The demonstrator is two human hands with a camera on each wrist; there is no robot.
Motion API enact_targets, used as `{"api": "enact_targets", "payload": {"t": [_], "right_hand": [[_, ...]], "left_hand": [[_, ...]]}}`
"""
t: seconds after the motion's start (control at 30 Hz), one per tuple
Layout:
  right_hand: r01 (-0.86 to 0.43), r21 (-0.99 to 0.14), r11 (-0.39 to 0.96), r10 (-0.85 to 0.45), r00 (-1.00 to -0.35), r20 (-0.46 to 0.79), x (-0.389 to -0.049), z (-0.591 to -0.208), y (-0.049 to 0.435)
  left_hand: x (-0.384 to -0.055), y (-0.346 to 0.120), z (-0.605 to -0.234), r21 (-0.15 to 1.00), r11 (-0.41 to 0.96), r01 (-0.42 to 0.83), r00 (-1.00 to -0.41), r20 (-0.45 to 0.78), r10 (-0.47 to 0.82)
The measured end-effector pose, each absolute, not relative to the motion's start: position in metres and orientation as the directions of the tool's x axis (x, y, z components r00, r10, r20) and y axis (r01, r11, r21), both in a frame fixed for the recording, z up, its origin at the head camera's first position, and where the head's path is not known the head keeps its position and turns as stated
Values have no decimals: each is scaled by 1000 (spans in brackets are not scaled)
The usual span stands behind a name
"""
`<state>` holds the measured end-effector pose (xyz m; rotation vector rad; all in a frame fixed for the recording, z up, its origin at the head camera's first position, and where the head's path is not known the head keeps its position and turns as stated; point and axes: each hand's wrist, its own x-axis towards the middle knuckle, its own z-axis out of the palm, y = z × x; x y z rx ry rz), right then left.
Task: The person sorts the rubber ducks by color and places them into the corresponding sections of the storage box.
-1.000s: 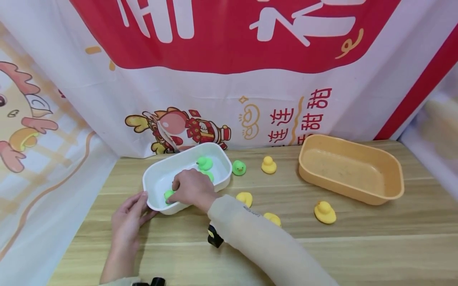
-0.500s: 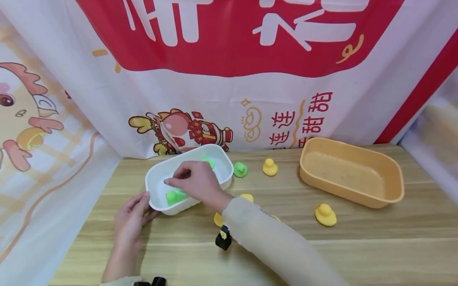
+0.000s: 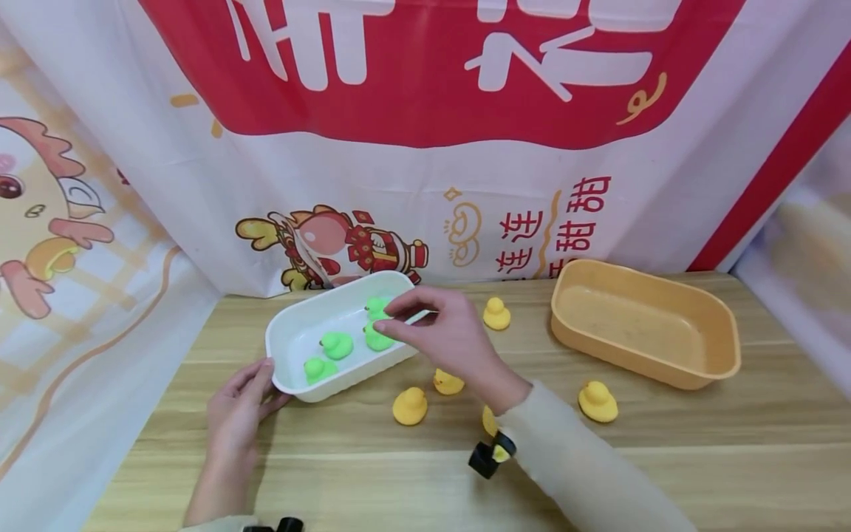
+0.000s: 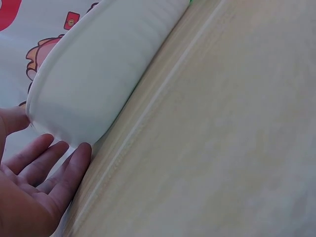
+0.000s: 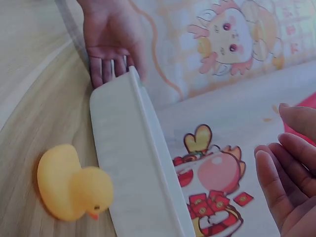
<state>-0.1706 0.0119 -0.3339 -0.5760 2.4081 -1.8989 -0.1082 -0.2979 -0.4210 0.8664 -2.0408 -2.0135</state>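
Note:
My left hand (image 3: 236, 414) holds the near left end of a white plastic tub (image 3: 346, 377), thumb at the rim and fingers against the wall below. Inside the tub are several green toy ducks (image 3: 337, 345), spaced apart. My right hand (image 3: 452, 336) hovers over the tub's right end, thumb and fingers parted around a gap, close to one green duck (image 3: 377, 337). In the right wrist view its fingers (image 5: 269, 170) are loosely bent with nothing between them. Whatever lies on the table just behind this hand is hidden.
Yellow toy ducks (image 3: 410, 406) lie scattered on the wooden table (image 3: 346, 473); one is partly covered by the right sleeve. An orange-tan tub (image 3: 665, 362) stands at the back right. A printed cloth (image 3: 372, 177) hangs behind the table.
My right hand has let go of the green duck at the tub's left end and moved right over the tub. The left hand has stayed at the tub's end.

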Motion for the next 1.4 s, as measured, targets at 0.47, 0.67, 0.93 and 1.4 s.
{"api": "enact_targets", "payload": {"t": [0.47,0.67,0.93,1.4], "right_hand": [[-137,-974,179,-153,-982,110,-156,-352,71],[-122,-972,202,-122,-988,99,-168,-362,78],[-74,-937,341,-86,-995,47,-209,-385,74],[-87,-923,374,-167,-986,25,-234,-400,63]], "left_hand": [[-109,-298,-420,954,-81,-288,-818,-289,-498],[-109,-298,-420,954,-84,-289,-813,-291,-503],[-109,-297,-422,953,-77,-292,-814,-291,-503],[-109,-298,-424,951,-72,-301,-814,-296,-499]]}}
